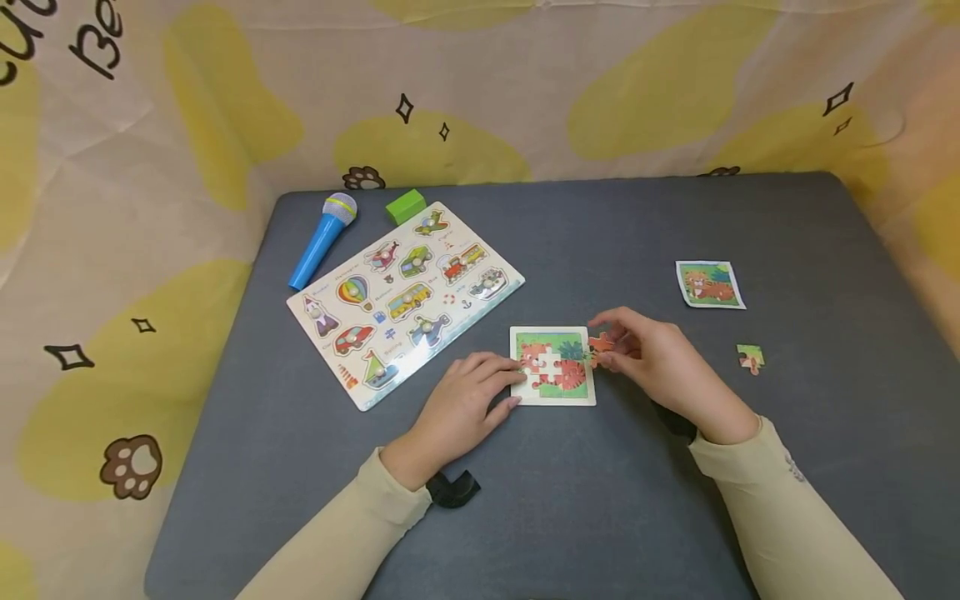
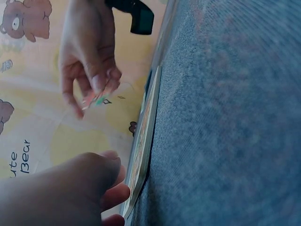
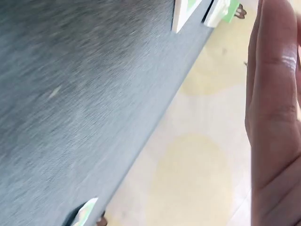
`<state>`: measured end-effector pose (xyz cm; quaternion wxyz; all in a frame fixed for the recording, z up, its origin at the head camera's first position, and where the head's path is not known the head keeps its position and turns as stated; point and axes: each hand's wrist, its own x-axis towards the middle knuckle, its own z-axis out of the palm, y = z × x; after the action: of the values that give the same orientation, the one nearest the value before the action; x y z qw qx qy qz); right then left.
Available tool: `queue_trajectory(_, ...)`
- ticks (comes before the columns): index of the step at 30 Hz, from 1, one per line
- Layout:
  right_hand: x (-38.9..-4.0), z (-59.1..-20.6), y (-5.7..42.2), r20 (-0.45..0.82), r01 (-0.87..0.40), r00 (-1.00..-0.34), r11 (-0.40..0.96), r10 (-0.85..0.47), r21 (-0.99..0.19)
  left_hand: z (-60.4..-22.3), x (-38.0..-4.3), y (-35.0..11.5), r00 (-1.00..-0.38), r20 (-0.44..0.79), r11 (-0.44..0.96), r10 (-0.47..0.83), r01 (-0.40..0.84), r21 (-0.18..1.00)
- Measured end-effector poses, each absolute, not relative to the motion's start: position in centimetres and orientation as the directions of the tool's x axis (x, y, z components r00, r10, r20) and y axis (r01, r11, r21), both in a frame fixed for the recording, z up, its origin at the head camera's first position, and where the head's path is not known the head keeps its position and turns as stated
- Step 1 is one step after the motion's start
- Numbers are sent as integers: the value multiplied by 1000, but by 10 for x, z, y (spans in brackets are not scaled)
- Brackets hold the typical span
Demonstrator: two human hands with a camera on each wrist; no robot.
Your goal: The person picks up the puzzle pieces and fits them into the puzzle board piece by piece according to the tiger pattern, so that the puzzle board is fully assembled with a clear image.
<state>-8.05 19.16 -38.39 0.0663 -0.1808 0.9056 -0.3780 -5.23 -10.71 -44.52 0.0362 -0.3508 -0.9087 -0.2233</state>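
A small square jigsaw puzzle [image 1: 572, 374] with a tiger picture lies in a pale frame in the head view, with white gaps at its middle and left. My left hand [image 1: 468, 404] rests at the frame's left edge, fingers fairly straight and fingertips over the rim. Between the thumb and fingers of my right hand [image 1: 656, 358] is an orange and green puzzle piece [image 1: 601, 342], pinched just off the frame's right side. The left wrist view shows this puzzle piece [image 2: 97, 100] held up above the tabletop.
Farther right lie a loose puzzle piece [image 1: 751, 358] and a small picture card [image 1: 710, 285]. At the left is a large vehicle peg board [image 1: 405, 304], with a blue toy microphone [image 1: 322, 242] and a green block [image 1: 407, 207] beside it. Patterned cloth [image 1: 480, 92] hangs behind the grey table.
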Motion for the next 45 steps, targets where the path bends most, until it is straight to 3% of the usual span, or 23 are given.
queue_trajectory(8,-90,-384,172,55,-298,-930,659,-364,-690,-443,-54,-109,-746,213,657,630,659,367)
queue_trajectory(31,-105,-409,142,-52,-253,-915,669,-400,-699,-446,-50,-106,-740,200,664,642,667,339)
queue_trajectory(40,-105,-413,136,-55,-311,-909,761,-413,-569,-443,-49,-106,-742,188,669,644,665,332)
queue_trajectory(45,-97,-412,133,15,-396,-895,780,-445,-486,-444,-48,-106,-745,181,676,642,661,326)
